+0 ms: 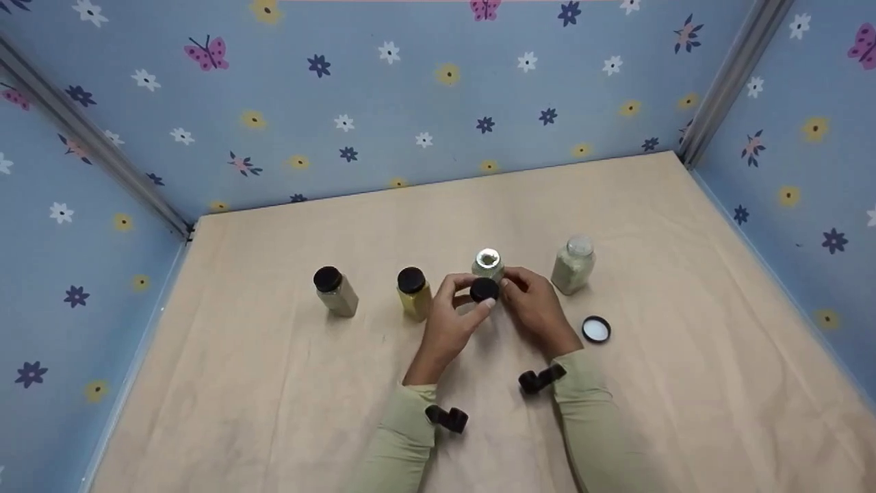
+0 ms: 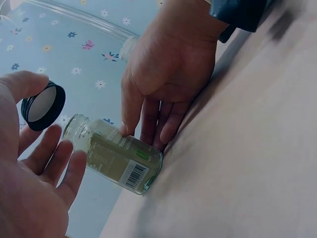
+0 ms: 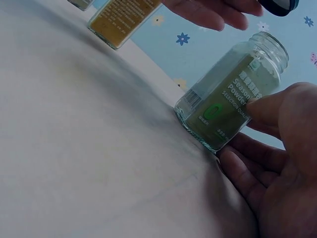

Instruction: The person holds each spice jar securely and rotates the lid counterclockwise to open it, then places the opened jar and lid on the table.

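Between thumb and fingers my left hand [image 1: 448, 327] pinches a black screw lid [image 1: 484, 289], its white inside showing in the left wrist view. Just beyond it stands an open glass jar [image 1: 488, 263] of greenish seasoning powder, its threaded mouth bare. My right hand [image 1: 540, 311] holds this jar low on its side, thumb [image 3: 270, 109] on the label and fingers by the base, which rests on the cloth. The lid hangs close to the jar's mouth, apart from it in both wrist views.
Left of my hands stand a yellow-powder jar [image 1: 415, 301] and a grey-green-powder jar [image 1: 339, 298], both black-capped. At right is a pale green-powder jar [image 1: 573, 270] without a black cap; a black lid [image 1: 596, 329] lies white side up nearby. Flowered panels [image 1: 410, 89] border the cloth-covered table [image 1: 226, 383].
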`<state>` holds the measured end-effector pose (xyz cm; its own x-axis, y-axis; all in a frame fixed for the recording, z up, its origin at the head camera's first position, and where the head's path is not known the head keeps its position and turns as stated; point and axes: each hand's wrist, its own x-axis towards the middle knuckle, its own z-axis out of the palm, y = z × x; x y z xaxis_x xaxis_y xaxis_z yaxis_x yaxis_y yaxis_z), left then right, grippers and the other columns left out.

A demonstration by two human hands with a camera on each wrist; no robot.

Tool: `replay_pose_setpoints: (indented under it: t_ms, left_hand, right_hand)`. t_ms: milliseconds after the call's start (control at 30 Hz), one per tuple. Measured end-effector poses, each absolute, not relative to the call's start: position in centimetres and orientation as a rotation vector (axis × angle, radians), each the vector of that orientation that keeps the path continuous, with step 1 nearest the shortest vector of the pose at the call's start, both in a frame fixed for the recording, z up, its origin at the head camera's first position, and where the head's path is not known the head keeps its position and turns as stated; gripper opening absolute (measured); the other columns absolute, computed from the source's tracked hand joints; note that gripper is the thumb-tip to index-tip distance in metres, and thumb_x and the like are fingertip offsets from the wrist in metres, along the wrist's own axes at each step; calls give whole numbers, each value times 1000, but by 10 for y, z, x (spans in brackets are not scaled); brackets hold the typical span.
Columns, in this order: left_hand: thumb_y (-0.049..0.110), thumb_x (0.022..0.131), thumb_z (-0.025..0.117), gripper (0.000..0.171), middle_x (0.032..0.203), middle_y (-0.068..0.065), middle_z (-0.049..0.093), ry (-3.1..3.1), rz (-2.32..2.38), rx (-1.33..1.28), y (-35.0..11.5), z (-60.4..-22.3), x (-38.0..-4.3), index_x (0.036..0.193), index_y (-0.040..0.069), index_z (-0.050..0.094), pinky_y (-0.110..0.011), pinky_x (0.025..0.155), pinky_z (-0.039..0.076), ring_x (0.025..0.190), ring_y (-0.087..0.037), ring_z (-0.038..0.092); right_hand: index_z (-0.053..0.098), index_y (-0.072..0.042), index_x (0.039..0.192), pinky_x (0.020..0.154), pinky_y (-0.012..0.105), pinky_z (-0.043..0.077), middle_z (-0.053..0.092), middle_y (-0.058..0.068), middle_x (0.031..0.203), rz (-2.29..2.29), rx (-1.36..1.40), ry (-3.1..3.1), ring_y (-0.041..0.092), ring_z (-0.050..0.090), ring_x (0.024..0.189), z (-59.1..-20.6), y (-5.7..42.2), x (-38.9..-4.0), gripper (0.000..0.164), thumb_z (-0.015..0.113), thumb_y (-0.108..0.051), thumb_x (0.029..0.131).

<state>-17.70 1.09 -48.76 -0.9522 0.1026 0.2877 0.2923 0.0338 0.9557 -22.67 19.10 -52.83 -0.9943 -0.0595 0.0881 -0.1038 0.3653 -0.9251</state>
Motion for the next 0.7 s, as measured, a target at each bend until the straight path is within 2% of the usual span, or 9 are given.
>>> replay_pose_setpoints:
  t_ms: [233, 400, 700]
  left_hand:
    - [12, 88, 77, 38, 118, -7, 60, -2225, -2103, -449, 4, -500, -175, 120, 2, 58, -40, 96, 50, 114, -22, 60]
    - [16, 87, 77, 36, 114, -4, 62, -2278, -2073, -471, 2, -499, -173, 117, 7, 60, -40, 91, 52, 110, -21, 61]
    - [17, 88, 77, 36, 111, -5, 64, -2395, -2017, -497, -1, -502, -175, 119, 7, 61, -40, 90, 53, 107, -18, 61]
  right_hand:
    - [70, -12, 124, 104, 39, 42, 68, 4, 121, 1756, 122, -2581, 20, 59, 117, -529, 191, -226, 28, 61, -24, 100]
    - [70, -12, 124, 104, 39, 42, 68, 4, 122, 1750, 110, -2578, 20, 59, 118, -531, 190, -227, 29, 61, -24, 100]
    - [70, -12, 123, 104, 39, 42, 68, 4, 122, 1752, 80, -2588, 20, 58, 118, -530, 190, -228, 28, 61, -23, 99]
